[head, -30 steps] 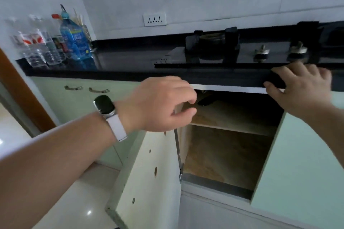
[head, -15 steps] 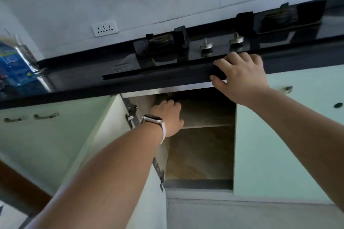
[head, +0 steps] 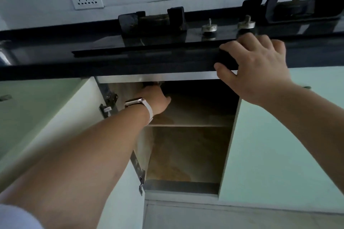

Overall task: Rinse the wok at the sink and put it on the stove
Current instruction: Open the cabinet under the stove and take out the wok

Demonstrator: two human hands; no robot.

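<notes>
No wok shows plainly. My left hand (head: 156, 98), with a watch on the wrist, reaches into the open cabinet (head: 186, 154) under the counter, onto the upper shelf (head: 197, 115). Its fingers are lost in the dark beside a small dark shape (head: 149, 84) that I cannot identify. My right hand (head: 256, 67) grips the black counter edge (head: 130, 69), fingers on top and thumb below. The black glass stove (head: 186, 41) sits just behind, with a left burner (head: 152, 21) and a right burner (head: 297, 9), both bare.
Two metal knobs (head: 209, 28) stand between the burners. The cabinet's left door (head: 121, 201) hangs open toward me; the right door (head: 279, 154) is closed. A white wall socket (head: 86, 1) is above the counter. The lower cabinet compartment holds nothing visible.
My left hand has gone from the cabinet's door edge deep onto the upper shelf. My view has dropped lower and closer. My right hand stays on the counter edge.
</notes>
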